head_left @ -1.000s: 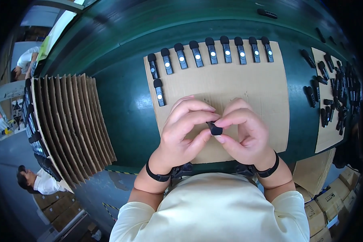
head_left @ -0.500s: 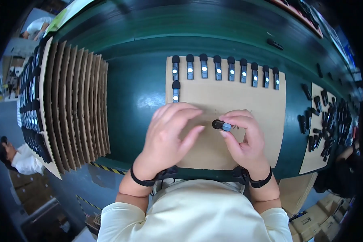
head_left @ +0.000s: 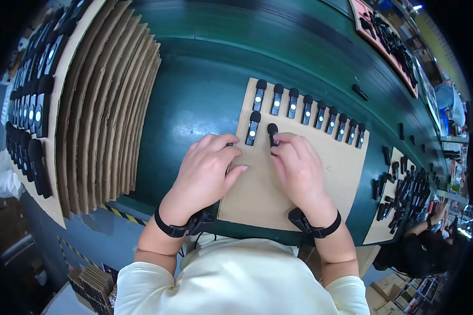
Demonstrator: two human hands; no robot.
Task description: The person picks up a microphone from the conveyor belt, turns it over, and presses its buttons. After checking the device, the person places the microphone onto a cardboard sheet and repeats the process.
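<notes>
My right hand pinches the lower end of a small black microphone with a rounded foam head, standing it at the cardboard sheet beside another microphone in the second row. Several like microphones, each with a pale round spot, line the sheet's far edge. To the left, over the sheet's left edge, my left hand has its fingers curled. A small dark piece shows at its fingertips, too little of it visible to name.
Upright cardboard sheets stand at left, with microphones on the outermost. On the green table, a heap of black pieces lies at right on cardboard. A pink tray of black parts sits at far right. Another person is at lower right.
My right hand has carried the microphone up and left to the second row and turned it foam head away. My left hand's fingers have curled in. The whole view has swung round.
</notes>
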